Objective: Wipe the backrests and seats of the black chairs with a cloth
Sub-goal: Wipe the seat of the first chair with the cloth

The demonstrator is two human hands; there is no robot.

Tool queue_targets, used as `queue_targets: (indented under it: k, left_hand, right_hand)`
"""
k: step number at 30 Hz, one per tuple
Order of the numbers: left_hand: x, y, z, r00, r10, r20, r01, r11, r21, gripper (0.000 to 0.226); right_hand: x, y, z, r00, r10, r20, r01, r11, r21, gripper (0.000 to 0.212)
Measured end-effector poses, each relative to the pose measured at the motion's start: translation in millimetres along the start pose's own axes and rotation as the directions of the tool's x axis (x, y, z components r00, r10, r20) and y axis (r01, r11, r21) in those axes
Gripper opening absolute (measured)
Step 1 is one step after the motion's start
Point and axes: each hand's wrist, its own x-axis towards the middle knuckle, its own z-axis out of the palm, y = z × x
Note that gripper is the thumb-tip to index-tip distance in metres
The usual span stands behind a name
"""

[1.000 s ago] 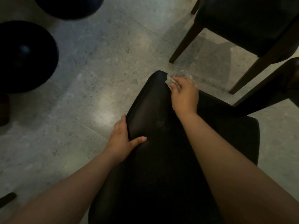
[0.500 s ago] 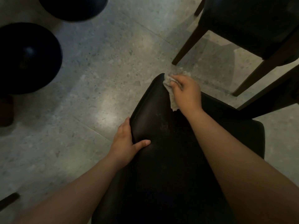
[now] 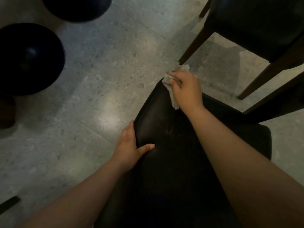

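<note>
A black padded chair (image 3: 164, 153) fills the lower middle of the head view, seen from above. My right hand (image 3: 186, 88) grips a pale crumpled cloth (image 3: 172, 96) and presses it against the chair's far top corner. My left hand (image 3: 129, 146) holds the chair's left edge, fingers wrapped behind it and thumb lying on the black surface. Part of the cloth is hidden under my right hand.
A second black chair (image 3: 256, 25) with dark wooden legs (image 3: 193, 46) stands at the upper right, close to the cloth. Two round black stools (image 3: 28, 60) sit at the left and upper left. Grey speckled floor (image 3: 102, 71) lies between them.
My right hand has slid the cloth slightly up toward the chair's far corner, so more cloth shows past the edge. My left hand keeps the same hold.
</note>
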Motion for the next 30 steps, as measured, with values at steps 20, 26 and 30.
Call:
queue_targets:
  k: [20, 26, 30]
  left_hand:
    - [3, -1, 0, 1.0, -0.002, -0.003, 0.002, 0.999, 0.034, 0.112]
    - [2, 1, -1, 1.0, 0.001, -0.014, 0.0, 0.999, 0.038, 0.117]
    - [2, 0, -2, 1.0, -0.01, -0.013, 0.011, 0.999, 0.032, 0.113]
  right_hand:
    - [-9, -12, 22, 0.993, -0.03, 0.111, 0.046, 0.988, -0.145, 0.03]
    - [-59, -19, 30, 0.931, -0.166, 0.325, 0.185, 0.982, -0.029, 0.025]
    - [-52, -19, 17, 0.976, -0.062, 0.209, 0.068, 0.997, -0.02, 0.028]
